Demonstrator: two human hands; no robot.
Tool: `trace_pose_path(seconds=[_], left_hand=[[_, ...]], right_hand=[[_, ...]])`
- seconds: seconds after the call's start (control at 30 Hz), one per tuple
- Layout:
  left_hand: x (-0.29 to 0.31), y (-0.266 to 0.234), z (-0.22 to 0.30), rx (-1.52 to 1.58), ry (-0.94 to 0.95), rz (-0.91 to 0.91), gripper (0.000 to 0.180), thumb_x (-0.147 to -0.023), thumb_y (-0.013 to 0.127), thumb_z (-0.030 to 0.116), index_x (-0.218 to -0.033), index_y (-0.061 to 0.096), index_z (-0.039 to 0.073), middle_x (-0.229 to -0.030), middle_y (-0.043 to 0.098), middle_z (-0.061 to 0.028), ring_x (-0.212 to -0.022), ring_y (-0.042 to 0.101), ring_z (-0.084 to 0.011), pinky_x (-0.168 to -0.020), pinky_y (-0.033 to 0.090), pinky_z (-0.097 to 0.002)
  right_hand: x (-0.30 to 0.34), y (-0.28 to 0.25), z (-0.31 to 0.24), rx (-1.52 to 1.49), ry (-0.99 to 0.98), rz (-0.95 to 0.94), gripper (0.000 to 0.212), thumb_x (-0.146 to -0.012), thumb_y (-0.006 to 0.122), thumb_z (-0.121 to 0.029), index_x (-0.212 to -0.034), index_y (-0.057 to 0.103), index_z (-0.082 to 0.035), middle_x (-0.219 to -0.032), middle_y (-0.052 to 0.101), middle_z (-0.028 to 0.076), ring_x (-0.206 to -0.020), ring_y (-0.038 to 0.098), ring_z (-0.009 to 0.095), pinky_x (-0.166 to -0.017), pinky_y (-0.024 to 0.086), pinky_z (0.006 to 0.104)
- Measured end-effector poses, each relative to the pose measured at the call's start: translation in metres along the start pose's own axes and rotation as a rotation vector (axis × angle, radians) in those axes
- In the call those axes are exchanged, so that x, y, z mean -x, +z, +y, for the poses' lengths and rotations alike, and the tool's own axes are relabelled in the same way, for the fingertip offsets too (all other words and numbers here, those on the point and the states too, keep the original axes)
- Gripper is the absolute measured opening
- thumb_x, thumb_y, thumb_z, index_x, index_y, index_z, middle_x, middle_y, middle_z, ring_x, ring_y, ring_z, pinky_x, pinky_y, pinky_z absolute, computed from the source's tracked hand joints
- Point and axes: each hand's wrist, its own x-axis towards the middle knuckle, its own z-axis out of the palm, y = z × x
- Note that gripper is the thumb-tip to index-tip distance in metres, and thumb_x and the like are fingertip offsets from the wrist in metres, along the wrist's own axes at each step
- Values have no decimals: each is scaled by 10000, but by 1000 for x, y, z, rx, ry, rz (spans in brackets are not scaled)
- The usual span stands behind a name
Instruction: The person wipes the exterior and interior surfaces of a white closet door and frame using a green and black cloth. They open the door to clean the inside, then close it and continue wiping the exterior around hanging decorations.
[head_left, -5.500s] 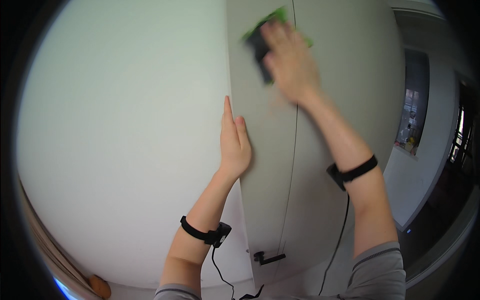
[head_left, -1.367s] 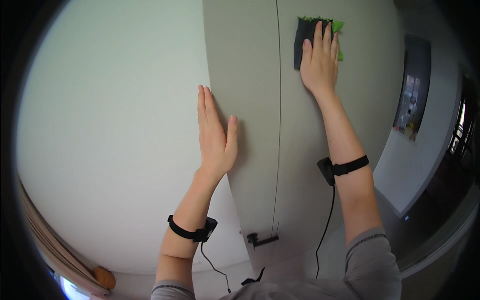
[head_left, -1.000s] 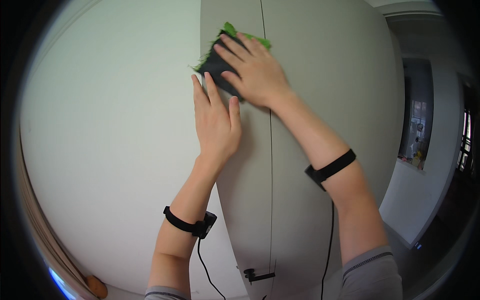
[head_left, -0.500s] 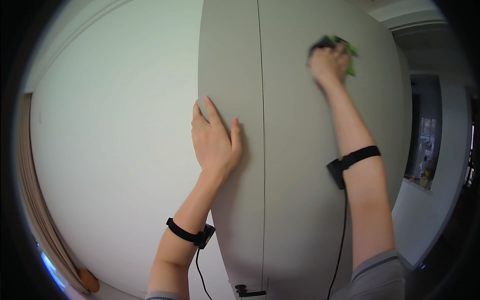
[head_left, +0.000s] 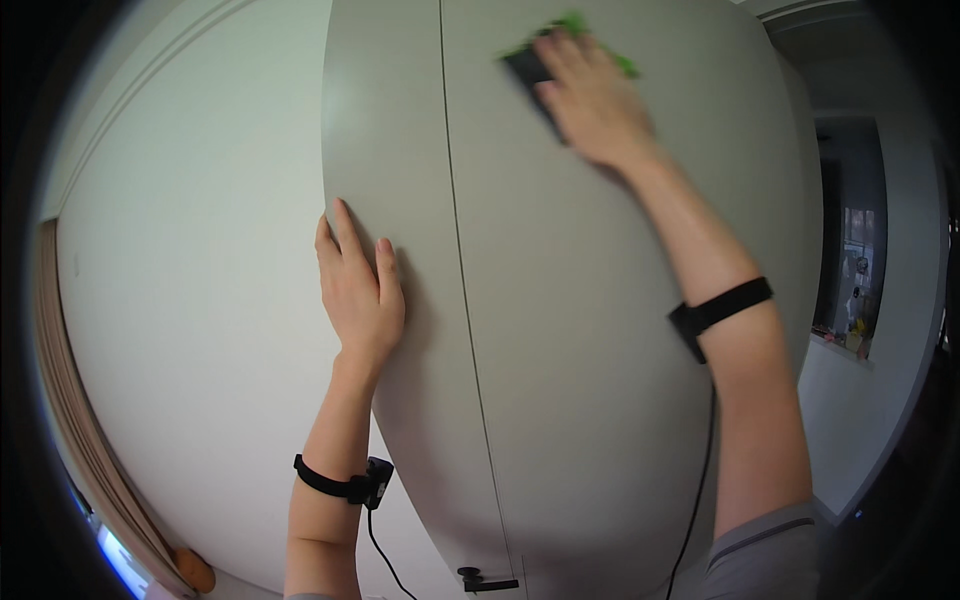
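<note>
Head view: the right hand is spread rather flat over a dark cloth with a green fringe, fingers extended and pointing up and to the left. It appears to press the cloth against the tall grey panel instead of clutching it; hand and cloth are both blurred, so I cannot tell whether any fingertip is hooked round the fabric. The cloth shows mainly to the left of that palm, its green edge peeping out above and beyond the fingers.

Lower and to the left, the left hand is open and holds no object, its thumb and forefinger on the panel face and the other fingers at the panel's left edge. Whether it grips that edge or merely steadies the body is unclear. A narrow seam runs between the two hands, and a black handle sits well below both, between the forearms. White wall lies left of the left hand.

The step in hand looks like wiping the upper panel. The next move probably calls for even pressure under the right palm, a path overlapping the present patch, and the left hand clear of the cloth.
</note>
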Motion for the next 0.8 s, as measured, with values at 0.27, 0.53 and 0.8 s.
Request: trace_pose_path(seconds=[0.27,0.53,0.8], left_hand=[[-16,-11,13,-130,-93,-61,689,-1142,563,329,-1657,373,-89,-1720,309,-379,-1590,339,-562,-1277,351,-587],[-26,-6,37,-218,164,50,756,-1128,564,331,-1697,320,-103,-1795,219,-350,-1679,150,-560,-1364,190,-616],[-33,-12,23,-354,181,22,724,-1136,516,328,-1723,327,-52,-1814,293,-259,-1688,244,-459,-1382,169,-573]], right_hand=[[111,-26,204,55,970,-338,751,-1170,304,-522,-1763,292,-62,-1861,114,259,-1679,165,557,-1378,169,613],[-41,-8,-42,-183,339,14,642,-1100,521,-429,-1661,538,-116,-1807,342,160,-1657,249,528,-1318,232,712],[-41,-30,-120,-223,-96,21,629,-1146,509,-450,-1712,473,-178,-1797,413,53,-1654,338,375,-1373,260,537]])
